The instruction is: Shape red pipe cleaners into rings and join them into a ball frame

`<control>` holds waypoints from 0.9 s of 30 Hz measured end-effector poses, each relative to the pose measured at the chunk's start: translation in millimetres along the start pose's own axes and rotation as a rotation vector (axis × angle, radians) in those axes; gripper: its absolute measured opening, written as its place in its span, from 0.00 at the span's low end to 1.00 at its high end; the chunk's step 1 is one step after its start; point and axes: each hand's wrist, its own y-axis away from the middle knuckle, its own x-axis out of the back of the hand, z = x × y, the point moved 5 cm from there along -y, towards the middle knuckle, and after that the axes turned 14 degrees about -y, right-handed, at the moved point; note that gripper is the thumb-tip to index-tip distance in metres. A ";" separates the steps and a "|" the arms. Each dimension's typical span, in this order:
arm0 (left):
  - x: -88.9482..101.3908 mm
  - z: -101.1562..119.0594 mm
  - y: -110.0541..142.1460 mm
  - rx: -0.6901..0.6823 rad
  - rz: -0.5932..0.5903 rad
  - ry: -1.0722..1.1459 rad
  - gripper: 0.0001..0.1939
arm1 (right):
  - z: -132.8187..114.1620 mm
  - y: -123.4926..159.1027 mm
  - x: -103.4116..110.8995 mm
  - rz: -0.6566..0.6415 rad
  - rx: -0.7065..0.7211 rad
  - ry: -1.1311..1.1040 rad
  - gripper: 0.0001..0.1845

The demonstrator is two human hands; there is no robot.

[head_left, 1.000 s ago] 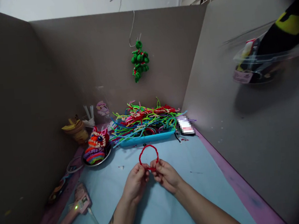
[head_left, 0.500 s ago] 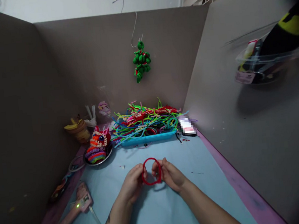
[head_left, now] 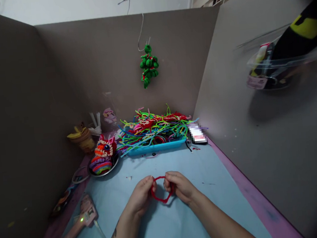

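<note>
A red fuzzy ring (head_left: 163, 200), which looks like a twisted pipe cleaner, is held between my two hands just above the light blue table cover (head_left: 179, 162). My left hand (head_left: 142, 195) pinches its left side between thumb and fingers. On the opposite side, my right hand (head_left: 179, 187) grips the ring with curled fingers. The loop is roughly round, with a slight corner at its near edge. Farther back, a blue tray (head_left: 158, 147) bears a heap of colourful pipe cleaners (head_left: 159, 128).
A pink glue gun (head_left: 86, 212) with a lit green light lies at left. Behind it, a metal bowl (head_left: 104, 173) holds a colourful fuzzy animal figure (head_left: 104, 156). A phone (head_left: 197, 134) stands right of the tray. Green fuzzy decoration (head_left: 149, 65) hangs on the back panel. Grey panels enclose three sides.
The red ring has come lower and nearer, and its upright loop has tipped toward me. My hands have shifted from its bottom, close together, to its two sides, farther apart.
</note>
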 end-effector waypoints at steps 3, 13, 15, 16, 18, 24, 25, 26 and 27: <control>0.0 3.5 -1.1 -0.034 0.011 0.018 0.21 | 1.2 0.9 -1.6 -0.017 -0.017 -0.008 0.22; 2.1 -0.5 0.1 0.051 -0.017 -0.149 0.22 | 14.8 -0.3 3.9 -0.004 -0.136 0.053 0.20; -1.8 -0.7 1.6 0.065 -0.065 -0.113 0.23 | 16.7 -1.1 3.5 0.000 -0.134 0.080 0.20; -3.5 -0.5 2.2 0.062 -0.086 -0.100 0.24 | 17.2 -1.5 3.3 0.001 -0.128 0.085 0.20; -6.2 -0.5 2.5 0.051 -0.118 -0.087 0.22 | 17.8 -2.1 3.2 0.005 -0.116 0.078 0.20; -6.2 -1.8 -0.8 0.020 -0.110 -0.004 0.17 | 18.4 -1.4 -1.8 -0.029 -0.140 -0.137 0.22; -5.1 -2.0 -1.3 0.023 -0.104 0.011 0.17 | 17.7 -1.2 -2.8 -0.037 -0.145 -0.163 0.22; -3.2 -2.2 -1.7 0.029 -0.092 0.024 0.17 | 16.6 -1.1 -3.2 -0.042 -0.147 -0.182 0.23; -0.8 -2.2 -2.0 0.034 -0.074 0.034 0.17 | 15.1 -1.0 -3.1 -0.044 -0.148 -0.196 0.23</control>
